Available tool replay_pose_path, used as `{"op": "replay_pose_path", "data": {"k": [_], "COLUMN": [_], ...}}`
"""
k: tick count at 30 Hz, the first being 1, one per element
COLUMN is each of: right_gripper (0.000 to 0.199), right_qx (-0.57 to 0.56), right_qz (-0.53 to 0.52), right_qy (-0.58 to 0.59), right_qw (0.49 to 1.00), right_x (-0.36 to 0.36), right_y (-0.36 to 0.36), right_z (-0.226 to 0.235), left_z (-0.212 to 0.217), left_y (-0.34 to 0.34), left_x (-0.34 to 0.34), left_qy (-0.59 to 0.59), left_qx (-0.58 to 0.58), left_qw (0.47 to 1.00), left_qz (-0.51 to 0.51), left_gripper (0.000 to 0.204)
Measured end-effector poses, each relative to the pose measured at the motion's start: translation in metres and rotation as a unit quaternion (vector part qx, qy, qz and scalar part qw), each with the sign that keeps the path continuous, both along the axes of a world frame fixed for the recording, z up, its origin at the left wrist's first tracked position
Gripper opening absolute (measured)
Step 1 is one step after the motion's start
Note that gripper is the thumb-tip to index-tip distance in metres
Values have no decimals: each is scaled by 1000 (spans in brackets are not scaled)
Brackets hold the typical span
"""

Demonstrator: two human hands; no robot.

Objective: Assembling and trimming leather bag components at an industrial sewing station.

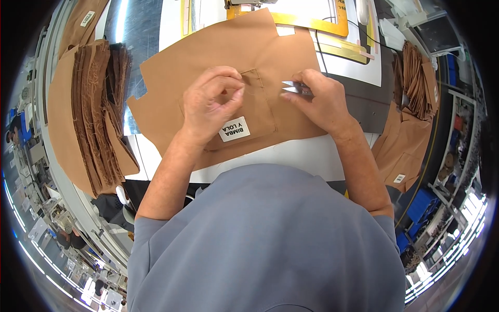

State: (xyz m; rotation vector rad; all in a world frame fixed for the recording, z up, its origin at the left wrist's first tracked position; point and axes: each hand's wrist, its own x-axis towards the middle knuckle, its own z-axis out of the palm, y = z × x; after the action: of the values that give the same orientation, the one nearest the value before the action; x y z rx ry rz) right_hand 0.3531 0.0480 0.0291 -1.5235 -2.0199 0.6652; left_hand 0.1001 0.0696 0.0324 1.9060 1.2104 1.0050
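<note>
A cut piece of brown fabric (208, 52) lies spread over the work surface in front of me. On it is a stitched patch like a pocket, with a white printed label (235, 130) near its lower edge. My left hand (210, 104) hovers above the patch's left part, thumb and fingertips pinched together; what is between them, perhaps a thread, is too fine to make out. In my right hand (326, 101) is a small pair of thread snips (303, 90). Their blades are apart and point left toward the patch's upper corner, with a gap between them and my left hand.
Folded brown fabric pieces (88, 109) hang in a thick stack at the left, and another bundle (416, 83) is at the right. A yellow frame (340, 26) lies at the back on a white sheet, below a metal machine part (244, 4). A dark cable (319, 49) runs beside the fabric.
</note>
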Motion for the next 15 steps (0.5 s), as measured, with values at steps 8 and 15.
{"op": "replay_pose_path", "data": {"k": [8,15], "right_gripper": [18,18], "right_qx": [69,60], "right_qz": [47,34], "right_qy": [-41,-51], "right_qw": [996,996], "right_x": [-28,-41], "right_y": [5,8], "right_z": [-10,-14], "left_z": [2,-5], "left_y": [-29,-60], "left_x": [-15,-27], "left_qy": [73,140], "left_qx": [-48,-32], "left_qw": [989,969], "left_qz": [-123,-200], "left_gripper": [12,26]}}
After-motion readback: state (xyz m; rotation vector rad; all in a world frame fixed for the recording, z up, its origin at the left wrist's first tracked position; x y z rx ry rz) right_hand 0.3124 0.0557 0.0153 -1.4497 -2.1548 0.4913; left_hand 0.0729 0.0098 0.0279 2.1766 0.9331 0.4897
